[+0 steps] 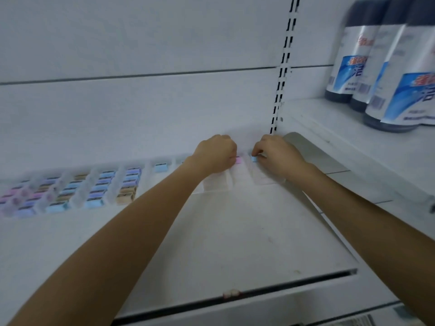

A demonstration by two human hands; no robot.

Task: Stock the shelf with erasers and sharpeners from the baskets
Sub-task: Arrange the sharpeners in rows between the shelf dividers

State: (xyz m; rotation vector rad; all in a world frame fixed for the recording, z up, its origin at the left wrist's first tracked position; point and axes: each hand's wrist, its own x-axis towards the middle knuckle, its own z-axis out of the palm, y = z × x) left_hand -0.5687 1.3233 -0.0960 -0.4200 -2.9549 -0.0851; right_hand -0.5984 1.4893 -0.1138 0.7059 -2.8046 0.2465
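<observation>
Fingertips (257, 152) of the R hand (276, 154) are pinched on a small blue piece (254, 159), prob. an eraser or sharpener, too blurred to say which. L hand (217, 153) is curled over, knuckles up, w/ a pink piece (238, 160) showing at its fingertips. It looks to be gripping it, tho most of the piece is hidden. Both pieces are right at the back of the shelf (235, 243), near the rear wall, just beside each other but apart, in what seem to be clear divider lanes (240, 177).

Why there: lanes further left are already filled front to back w/ pastel pieces (94, 191), & one lane holds a lone piece (161, 167) at the back. So my guess is each lane gets loaded from the rear fwd, & one hand per lane does two lanes per reach. Pinch grip makes sense: pieces tiny, lanes narrow, no room for a whole hand.

Both arms are stretched nearly straight, deep over the bare front of the shelf, wrists dipped a bit so the fingers drop into the lanes. R hand is close to the slotted upright (280, 90). Labelled bottles (376, 74) stand on the next shelf over, well apart. Baskets aren't in view. A pinkish bit (231, 293) sits at the shelf's front lip, can't tell what.
</observation>
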